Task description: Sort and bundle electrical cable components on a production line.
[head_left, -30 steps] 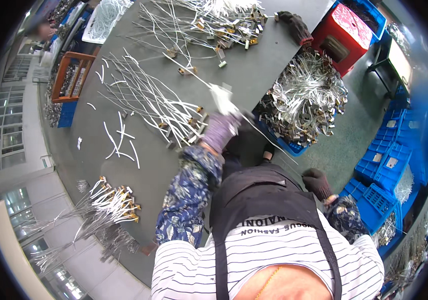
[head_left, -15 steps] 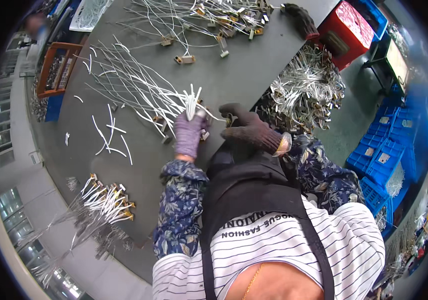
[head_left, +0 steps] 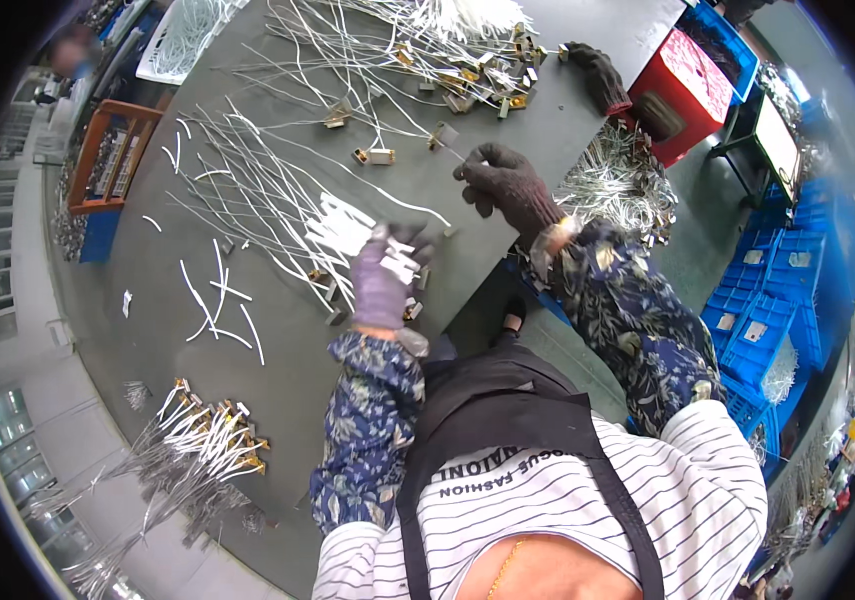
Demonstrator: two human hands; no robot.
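Note:
My left hand (head_left: 382, 288), in a purple-grey glove, is closed around a bundle of white-sleeved wires (head_left: 340, 228) on the grey table. Short white ends stick out between its slightly blurred fingers, and small metal-ended parts lie under and beside it. Thin wires trail from the bundle toward the far left. My right hand (head_left: 510, 188), in a dark knitted glove, is raised near the table's right edge, its fingertips pinched together. What they hold is too small to make out; a thin line runs from them toward a small metal connector (head_left: 443, 137). One white-tipped wire (head_left: 413, 203) lies between the hands.
A tangle of wired connectors (head_left: 468, 80) covers the far table, beside a dark glove (head_left: 600, 78). Loose white tubes (head_left: 216, 300) and another wire bundle (head_left: 210, 425) lie at left. Right are a red box (head_left: 683, 95), a wire heap (head_left: 618, 180) and blue crates (head_left: 758, 310).
My right hand has moved from near the apron up and away over the table, its spread fingers now pinched. The white ends at my left hand have tilted from upright and fanned leftward.

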